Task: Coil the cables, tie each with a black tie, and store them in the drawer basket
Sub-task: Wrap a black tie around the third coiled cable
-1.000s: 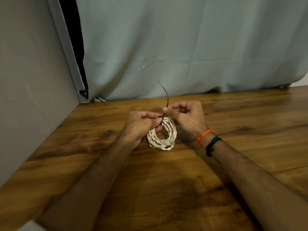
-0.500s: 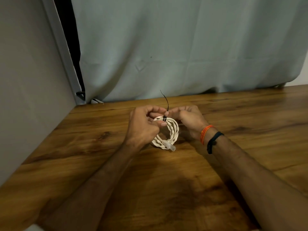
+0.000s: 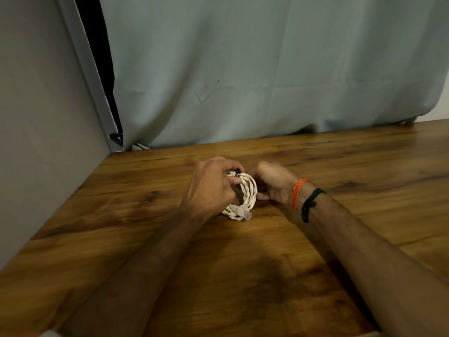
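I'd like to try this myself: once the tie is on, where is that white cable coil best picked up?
Probably by the free right arc of the white cable coil, pinched from above through its open middle. The coil stands tilted on the wooden table, the black tie bundles its top, and the left hand covers its left side. Avoid the clear plug jutting out below.

White coiled cable (image 3: 247, 193), black tie (image 3: 237, 173) on top.

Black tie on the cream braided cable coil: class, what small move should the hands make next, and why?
Probably pull it snug. The black tie already wraps the top of the cream braided cable coil, which the left hand grips while the right hand curls beside it. No drawer basket is in view.
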